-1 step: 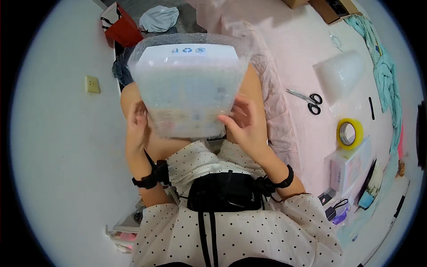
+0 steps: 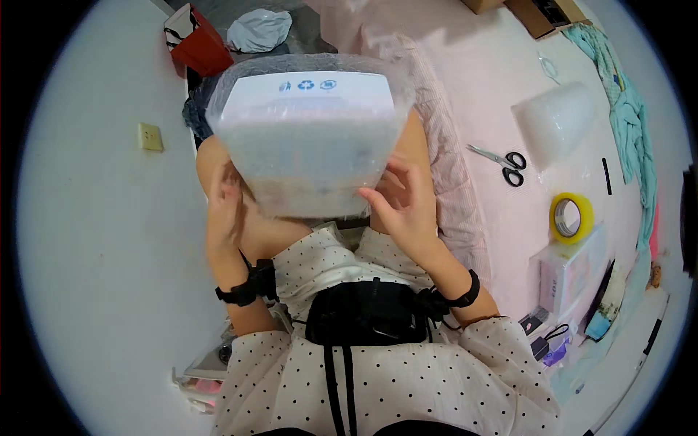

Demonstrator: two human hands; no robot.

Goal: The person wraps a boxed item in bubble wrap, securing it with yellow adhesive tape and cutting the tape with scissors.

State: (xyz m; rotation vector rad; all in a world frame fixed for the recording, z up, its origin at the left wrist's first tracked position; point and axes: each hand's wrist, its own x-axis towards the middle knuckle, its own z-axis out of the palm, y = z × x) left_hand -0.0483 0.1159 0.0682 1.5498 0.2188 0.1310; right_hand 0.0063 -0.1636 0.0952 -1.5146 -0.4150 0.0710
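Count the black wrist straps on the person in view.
2: one strap on the left forearm, behind the left hand; another on the right forearm, behind the right hand. No others visible.

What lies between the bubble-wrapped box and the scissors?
From box to scissors, the head view shows the person's right thigh, then the pink bedding's ruffled edge.

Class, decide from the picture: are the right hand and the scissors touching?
Apart. The head view shows a wide strip of pink bedding between the right hand and the scissors.
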